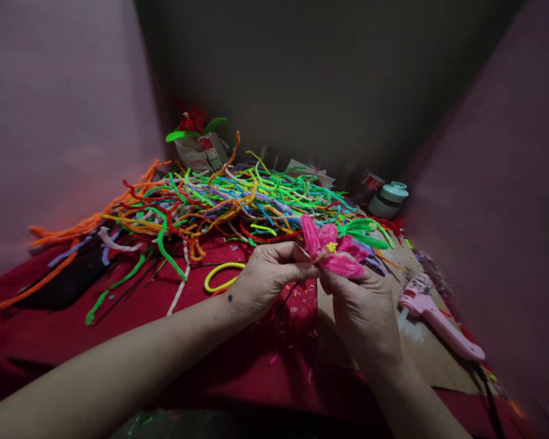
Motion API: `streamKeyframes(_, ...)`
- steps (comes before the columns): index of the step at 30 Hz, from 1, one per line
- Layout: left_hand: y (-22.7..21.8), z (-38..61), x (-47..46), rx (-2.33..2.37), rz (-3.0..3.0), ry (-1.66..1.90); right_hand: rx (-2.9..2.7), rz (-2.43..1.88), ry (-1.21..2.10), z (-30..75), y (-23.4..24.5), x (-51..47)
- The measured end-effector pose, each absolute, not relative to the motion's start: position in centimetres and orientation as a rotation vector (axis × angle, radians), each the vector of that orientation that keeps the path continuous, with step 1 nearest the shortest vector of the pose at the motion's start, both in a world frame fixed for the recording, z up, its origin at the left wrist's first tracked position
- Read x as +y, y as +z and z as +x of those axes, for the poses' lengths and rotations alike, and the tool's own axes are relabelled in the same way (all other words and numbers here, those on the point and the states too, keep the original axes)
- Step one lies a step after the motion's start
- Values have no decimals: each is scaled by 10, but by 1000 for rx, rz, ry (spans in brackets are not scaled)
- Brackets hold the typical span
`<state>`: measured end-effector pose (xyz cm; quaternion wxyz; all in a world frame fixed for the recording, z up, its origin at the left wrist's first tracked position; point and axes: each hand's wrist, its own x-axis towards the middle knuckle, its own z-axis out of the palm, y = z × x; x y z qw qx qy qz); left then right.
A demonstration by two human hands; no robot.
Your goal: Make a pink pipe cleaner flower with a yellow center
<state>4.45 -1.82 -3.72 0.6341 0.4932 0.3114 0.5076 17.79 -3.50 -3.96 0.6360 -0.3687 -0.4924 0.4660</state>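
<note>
Between my two hands is a pink pipe-cleaner flower with a small yellow centre. My left hand pinches the flower's left side, thumb and forefinger at the base of a petal. From below, my right hand grips it, its fingers partly hidden behind the petals. Just behind the flower show green pipe-cleaner leaves; whether they are joined to it I cannot tell. Left of my left hand, a yellow loop lies on the red cloth.
A large tangle of coloured pipe cleaners spreads across the back. On the right, a pink glue gun with a black cord rests on a cardboard sheet. Behind stand a light-green jar and a red flower. Pink walls close both sides.
</note>
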Motion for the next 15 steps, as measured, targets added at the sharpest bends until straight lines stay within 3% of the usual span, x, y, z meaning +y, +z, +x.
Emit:
streamKeyframes(6, -36, 45, -19, 663, 1073, 1131, -1029, -732, 1365, 179, -42, -26)
streamKeyframes(15, -36, 45, -18, 650, 1027, 1047, -890, -635, 1555, 179, -46, -24)
